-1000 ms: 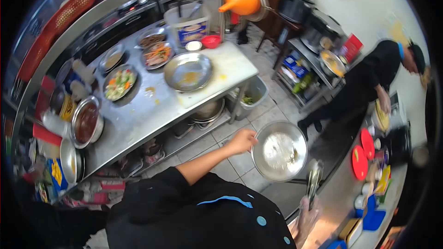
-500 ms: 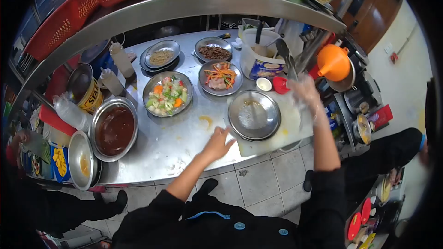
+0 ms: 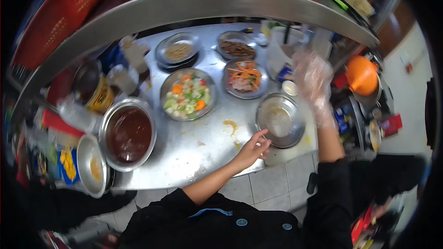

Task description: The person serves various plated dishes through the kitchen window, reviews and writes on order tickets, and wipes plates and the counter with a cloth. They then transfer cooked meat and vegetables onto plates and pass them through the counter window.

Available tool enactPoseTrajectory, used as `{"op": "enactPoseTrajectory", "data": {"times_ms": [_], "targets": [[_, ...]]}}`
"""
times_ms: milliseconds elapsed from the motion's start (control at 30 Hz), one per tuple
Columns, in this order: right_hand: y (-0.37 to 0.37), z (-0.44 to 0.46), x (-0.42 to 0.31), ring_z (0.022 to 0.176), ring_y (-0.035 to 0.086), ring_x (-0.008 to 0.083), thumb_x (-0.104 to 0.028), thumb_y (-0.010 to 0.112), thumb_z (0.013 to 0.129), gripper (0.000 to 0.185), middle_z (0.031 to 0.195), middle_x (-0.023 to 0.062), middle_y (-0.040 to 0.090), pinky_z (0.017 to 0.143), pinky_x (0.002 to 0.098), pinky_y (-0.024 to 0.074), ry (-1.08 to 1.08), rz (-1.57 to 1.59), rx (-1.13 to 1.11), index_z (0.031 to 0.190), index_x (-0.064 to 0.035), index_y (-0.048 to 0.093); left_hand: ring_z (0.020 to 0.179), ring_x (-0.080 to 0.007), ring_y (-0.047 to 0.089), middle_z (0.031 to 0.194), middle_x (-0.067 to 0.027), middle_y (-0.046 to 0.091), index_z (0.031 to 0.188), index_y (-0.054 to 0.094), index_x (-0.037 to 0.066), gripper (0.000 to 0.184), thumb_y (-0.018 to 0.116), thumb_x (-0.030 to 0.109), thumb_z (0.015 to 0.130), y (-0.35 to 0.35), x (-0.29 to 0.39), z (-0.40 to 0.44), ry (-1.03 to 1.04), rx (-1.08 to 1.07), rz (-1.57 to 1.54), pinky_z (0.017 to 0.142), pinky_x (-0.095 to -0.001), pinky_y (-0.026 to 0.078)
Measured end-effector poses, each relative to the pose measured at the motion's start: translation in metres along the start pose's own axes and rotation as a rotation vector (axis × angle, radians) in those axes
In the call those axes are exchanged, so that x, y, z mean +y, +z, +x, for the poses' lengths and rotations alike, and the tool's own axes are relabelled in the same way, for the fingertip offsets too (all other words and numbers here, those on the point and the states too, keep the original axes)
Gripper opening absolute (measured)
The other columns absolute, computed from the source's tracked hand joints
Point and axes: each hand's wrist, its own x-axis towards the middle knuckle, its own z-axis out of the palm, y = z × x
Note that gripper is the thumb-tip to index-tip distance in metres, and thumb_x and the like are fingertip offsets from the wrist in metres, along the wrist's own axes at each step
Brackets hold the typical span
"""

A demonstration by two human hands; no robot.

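My left hand (image 3: 254, 150) is bare, fingers apart and holding nothing, at the near left edge of a shallow metal bowl (image 3: 266, 110). A little clear or whitish stuff lies in that bowl. My right hand (image 3: 314, 76), in a clear plastic glove, is over the back right of the table near a white tub (image 3: 277, 53). Motion smears its fingers, so I cannot see whether it holds anything. A small white cup (image 3: 289, 88) sits beside it. Behind the bowl stands a metal plate of sliced meat and carrot strips (image 3: 244, 76).
A plate of chopped vegetables (image 3: 188, 94), a plate of dark brown pieces (image 3: 237, 48) and a bowl of dark red sauce (image 3: 131, 136) stand on the metal table (image 3: 184, 157). A steel shelf edge (image 3: 221, 2) arches over the back. An orange funnel (image 3: 362, 74) is at right.
The view has shifted, so the table items sit farther right. My right hand has lifted toward the tub; the black-tipped tongs seen at it before no longer show clearly. My left hand stays beside the bowl.
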Motion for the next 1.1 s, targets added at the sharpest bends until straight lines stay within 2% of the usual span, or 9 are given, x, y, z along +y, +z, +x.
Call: {"op": "enactPoseTrajectory", "data": {"times_ms": [100,200,333,400,867,967,1000,1067,1100], "targets": [[0.08,-0.136,0.017,0.094,0.054,0.0322,-0.011,0.051,0.086,0.021,0.099,0.0168,0.06,0.083,0.0419,0.0402,0.107,0.493,0.335,0.102,0.0004,0.058,0.096,-0.0179,0.056,0.117,-0.0076,0.05,0.132,0.033,0.011,0.039,0.04,0.021,0.094,0.041,-0.011,0.029,-0.188,-0.151,-0.397,0.083,-0.0336,0.047],[0.038,-0.237,0.006,0.103,0.052,0.0324,-0.024,0.045,0.091,0.031,0.109,0.0186,0.056,0.09,0.0422,0.0383,0.889,0.905,0.016,0.111,-0.004,0.057,0.104,-0.0215,0.053,0.118,-0.0099,0.051,0.125,0.038,0.004,0.034,0.038,0.017,0.094,0.105,-0.048,0.012,-0.453,-0.38,-0.272,0.091,-0.0375,0.044],[0.041,-0.398,0.007,0.101,0.053,0.0314,-0.027,0.046,0.089,0.03,0.106,0.0166,0.058,0.089,0.0425,0.0393,1.572,0.569,0.328,0.106,-0.0061,0.06,0.104,-0.0215,0.054,0.114,-0.0124,0.053,0.12,0.041,-0.002,0.033,0.044,0.006,0.087,0.144,-0.123,-0.053,-0.736,-0.878,0.068,0.092,-0.0357,0.042],[0.051,-0.473,-0.019,0.092,0.055,0.0304,-0.023,0.051,0.083,0.023,0.095,0.0142,0.061,0.079,0.043,0.0425,1.302,-0.204,0.491,0.094,-0.0064,0.063,0.104,-0.0203,0.053,0.112,-0.0113,0.053,0.12,0.041,-0.001,0.043,0.048,-0.002,0.078,0.152,-0.134,-0.09,-0.778,-1.108,0.25,0.091,-0.033,0.043],[-0.042,-0.764,-0.495,0.083,0.057,0.0329,-0.007,0.052,0.073,0.022,0.093,0.0118,0.058,0.069,0.0415,0.048,1.839,-0.443,0.473,0.094,-0.0076,0.058,0.087,-0.0209,0.061,0.115,-0.0149,0.054,0.118,0.049,0.002,0.043,0.063,0.005,0.078,0.078,-0.319,-0.415,-0.787,-2.214,1.545,0.069,-0.0259,0.051],[-0.128,-0.744,-0.605,0.08,0.058,0.0324,-0.003,0.048,0.076,0.016,0.093,0.0142,0.058,0.069,0.0415,0.0467,2.15,-0.62,0.462,0.087,-0.0071,0.058,0.074,-0.0167,0.062,0.095,-0.0151,0.063,0.109,0.056,0.002,0.035,0.067,0.011,0.077,0.019,-0.363,-0.514,-0.757,-2.387,0.769,0.063,-0.0262,0.051],[-0.165,-0.745,-0.626,0.075,0.055,0.0308,-0.014,0.055,0.073,0.012,0.085,0.0133,0.057,0.059,0.0421,0.0423,2.009,-0.957,0.541,0.083,-0.0074,0.057,0.074,-0.0167,0.062,0.095,-0.0151,0.063,0.109,0.056,0.002,0.035,0.067,0.011,0.077,0.004,-0.38,-0.544,-0.766,-2.427,0.773,0.063,-0.0262,0.051],[-0.219,-0.744,-0.674,0.071,0.053,0.031,-0.012,0.054,0.071,0.01,0.082,0.0126,0.056,0.062,0.0407,0.0425,2.386,-1.036,0.4,0.08,-0.0079,0.057,0.061,-0.0155,0.061,0.088,-0.0128,0.065,0.104,0.058,0.002,0.03,0.066,0.015,0.078,-0.027,-0.412,-0.596,-0.076,-2.613,0.749,0.055,-0.0272,0.05],[-0.228,-0.757,-0.701,0.069,0.053,0.0314,-0.01,0.054,0.071,0.009,0.081,0.0125,0.056,0.062,0.0398,0.0424,2.426,-1.25,0.377,0.079,-0.0074,0.056,0.059,-0.0165,0.061,0.088,-0.0114,0.065,0.104,0.058,0.002,0.03,0.065,0.016,0.079,-0.04,-0.427,-0.626,-0.331,-2.616,0.921,0.052,-0.0276,0.049]]}}
